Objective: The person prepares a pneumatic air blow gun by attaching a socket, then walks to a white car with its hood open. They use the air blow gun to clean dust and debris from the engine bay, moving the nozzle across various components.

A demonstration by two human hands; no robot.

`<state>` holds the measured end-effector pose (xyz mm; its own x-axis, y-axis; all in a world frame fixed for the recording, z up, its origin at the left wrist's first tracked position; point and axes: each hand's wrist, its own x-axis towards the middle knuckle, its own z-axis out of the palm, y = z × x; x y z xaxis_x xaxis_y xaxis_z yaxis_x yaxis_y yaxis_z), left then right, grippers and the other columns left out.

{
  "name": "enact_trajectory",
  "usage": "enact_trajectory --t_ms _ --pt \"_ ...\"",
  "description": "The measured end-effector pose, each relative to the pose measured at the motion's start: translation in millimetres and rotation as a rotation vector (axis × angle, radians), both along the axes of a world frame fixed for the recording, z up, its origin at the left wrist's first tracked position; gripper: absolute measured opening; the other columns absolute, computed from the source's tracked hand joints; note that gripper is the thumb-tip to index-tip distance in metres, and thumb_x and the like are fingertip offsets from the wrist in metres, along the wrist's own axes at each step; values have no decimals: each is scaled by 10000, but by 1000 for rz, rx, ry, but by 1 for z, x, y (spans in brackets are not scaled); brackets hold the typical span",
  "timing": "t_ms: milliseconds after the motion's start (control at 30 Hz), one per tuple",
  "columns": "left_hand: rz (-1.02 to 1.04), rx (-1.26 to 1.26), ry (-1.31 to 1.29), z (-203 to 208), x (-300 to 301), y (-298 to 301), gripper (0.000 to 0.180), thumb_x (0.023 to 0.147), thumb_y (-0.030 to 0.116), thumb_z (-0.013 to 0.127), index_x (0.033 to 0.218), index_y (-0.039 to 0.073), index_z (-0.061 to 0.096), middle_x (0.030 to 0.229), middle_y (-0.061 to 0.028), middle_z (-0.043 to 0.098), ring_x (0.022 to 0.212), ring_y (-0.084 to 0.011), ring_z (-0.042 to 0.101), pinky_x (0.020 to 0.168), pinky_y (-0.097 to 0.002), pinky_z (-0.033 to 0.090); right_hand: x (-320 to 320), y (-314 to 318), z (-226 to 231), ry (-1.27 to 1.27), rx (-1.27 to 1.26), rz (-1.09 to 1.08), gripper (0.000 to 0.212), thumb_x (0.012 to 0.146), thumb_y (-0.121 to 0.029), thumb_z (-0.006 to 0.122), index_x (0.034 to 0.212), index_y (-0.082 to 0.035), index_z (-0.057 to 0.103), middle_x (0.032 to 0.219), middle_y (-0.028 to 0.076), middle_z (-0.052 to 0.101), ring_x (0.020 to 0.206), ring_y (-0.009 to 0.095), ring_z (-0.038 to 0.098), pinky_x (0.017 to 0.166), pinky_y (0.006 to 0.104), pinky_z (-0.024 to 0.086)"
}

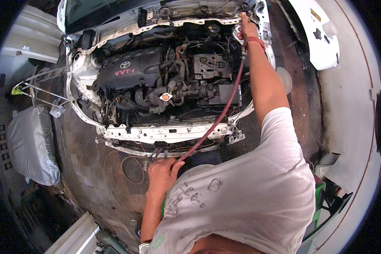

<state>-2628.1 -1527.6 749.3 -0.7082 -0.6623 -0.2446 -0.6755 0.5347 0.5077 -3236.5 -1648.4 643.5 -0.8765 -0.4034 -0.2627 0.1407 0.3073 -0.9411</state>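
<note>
My left hand point(161, 173) is closed around a dark red hose point(224, 114) in front of the car's front end. The hose rises in a curve over the right side of the engine bay to my outstretched right hand point(248, 30). My right hand is closed on a small tool at the hose's end, mostly hidden by my fingers, with a bit of yellow showing. A metal fitting point(244, 52) joins the hose just below that hand. Beneath lies the exposed engine point(129, 67) with its black plastic cover. My right hand is over the far right corner of the bay.
A white front crossbar point(165, 133) lies between me and the engine. A thin cable loop point(132, 170) rests on the floor. At left are a silver-covered object point(34, 146) and a metal stand point(40, 93). A white body panel point(317, 38) is at far right.
</note>
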Motion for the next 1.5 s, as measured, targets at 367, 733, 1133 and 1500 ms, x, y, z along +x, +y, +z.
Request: enact_trajectory --t_ms 367,733,1133,1500 --pt "183 -14 16 4 64 19 378 947 402 712 782 64 682 612 -121 580 629 -353 597 588 -474 453 172 -149 19 -104 -70 501 782 945 -733 542 1044 34 653 643 22 543 449 175 562 456 342 453" --pt "231 34 50 1 83 10 372 952 394 711 787 62 685 641 -120 598 644 -357 614 592 -465 455 121 -114 14 95 156 37 960 951 -771 455 1070 158 668 818 217 730 594 310 746 497 394 569" --pt "275 53 118 -26 183 -46 347 934 384 735 784 74 691 627 -120 586 620 -355 610 583 -470 456 194 -175 13 48 83 152 807 939 -730 544 880 67 657 627 151 623 454 263 641 410 402 465" --pt "419 79 219 -65 322 -139 314 925 374 746 822 80 708 631 -118 597 615 -349 615 572 -465 459 380 -362 26 -166 10 395 689 985 -716 478 972 -40 613 622 19 501 454 179 508 459 361 426"
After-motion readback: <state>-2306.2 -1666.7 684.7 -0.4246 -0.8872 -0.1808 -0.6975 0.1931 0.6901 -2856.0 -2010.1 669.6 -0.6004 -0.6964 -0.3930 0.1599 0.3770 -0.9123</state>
